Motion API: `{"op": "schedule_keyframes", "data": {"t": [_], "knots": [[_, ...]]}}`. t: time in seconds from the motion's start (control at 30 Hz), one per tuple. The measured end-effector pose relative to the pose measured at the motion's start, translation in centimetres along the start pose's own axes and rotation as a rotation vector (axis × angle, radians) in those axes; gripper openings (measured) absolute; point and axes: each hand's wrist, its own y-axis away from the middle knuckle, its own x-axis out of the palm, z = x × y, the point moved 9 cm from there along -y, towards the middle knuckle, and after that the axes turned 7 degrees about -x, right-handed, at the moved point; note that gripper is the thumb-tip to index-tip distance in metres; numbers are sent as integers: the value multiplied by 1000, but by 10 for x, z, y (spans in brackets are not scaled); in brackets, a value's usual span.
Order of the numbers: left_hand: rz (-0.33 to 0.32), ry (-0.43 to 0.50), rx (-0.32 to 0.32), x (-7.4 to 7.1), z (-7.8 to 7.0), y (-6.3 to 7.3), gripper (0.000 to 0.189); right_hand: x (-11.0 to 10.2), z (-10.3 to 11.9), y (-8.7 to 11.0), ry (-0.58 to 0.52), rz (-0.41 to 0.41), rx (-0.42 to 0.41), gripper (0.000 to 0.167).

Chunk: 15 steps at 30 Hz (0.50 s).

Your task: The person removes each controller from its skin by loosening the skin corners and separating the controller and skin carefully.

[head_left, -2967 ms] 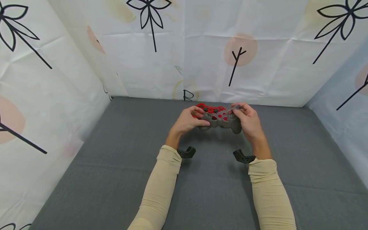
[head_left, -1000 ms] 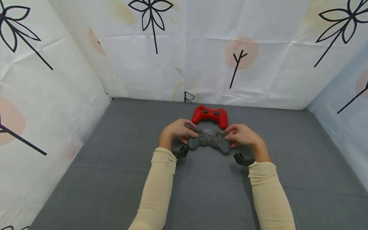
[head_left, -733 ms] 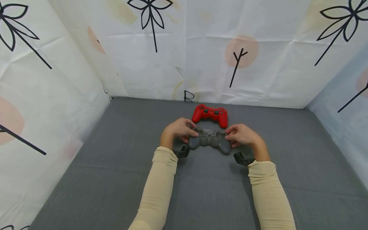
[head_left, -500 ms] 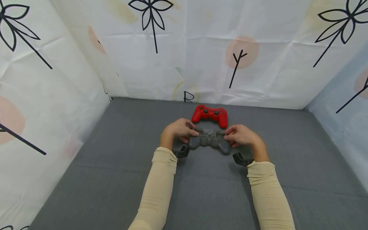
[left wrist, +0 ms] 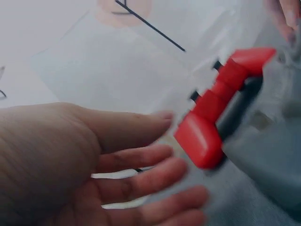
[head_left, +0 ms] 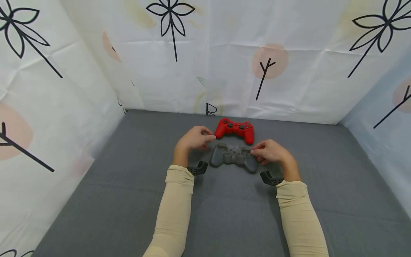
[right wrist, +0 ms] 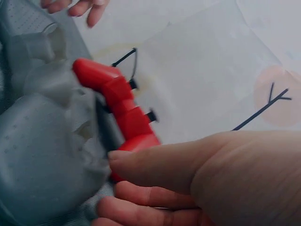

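Note:
A grey, see-through silicone controller cover (head_left: 233, 155) lies on the grey cloth, its grips toward me. Just beyond it sits a red game controller (head_left: 236, 129) with dark thumbsticks. My left hand (head_left: 194, 138) is off the cover, beside the controller's left grip; in the left wrist view its fingers (left wrist: 155, 176) are loosely bent and hold nothing. At the cover's right shoulder my right hand (head_left: 270, 151) pinches the edge. The right wrist view has the thumb against that edge of the cover (right wrist: 42, 150), with the fingers below it.
Grey cloth (head_left: 231, 217) covers the work surface. White patterned sheets (head_left: 231, 71) stand behind it and at both sides. Black wrist mounts (head_left: 197, 168) stick out inward from both wrists.
Both hands drew the cover back off the red controller and lowered it nearer me. Since half a second ago my left hand has let go and moved up and left; the right hand stayed.

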Motion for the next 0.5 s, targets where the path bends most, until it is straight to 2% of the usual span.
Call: {"op": "schedule_keyframes", "data": {"t": [0.17, 0.33, 0.4, 0.5], "knots": [[-204, 24, 141, -24, -21, 9, 30, -21, 17, 10, 34, -115, -83, 42], [-383, 17, 276, -43, -48, 26, 36, -49, 36, 22, 153, -285, -164, 41], [-449, -25, 329, -51, -59, 33, 40, -60, 43, 24, 202, -360, -198, 41], [-539, -151, 383, -59, -75, 40, 45, -72, 53, 25, 245, -459, -256, 41]]}}
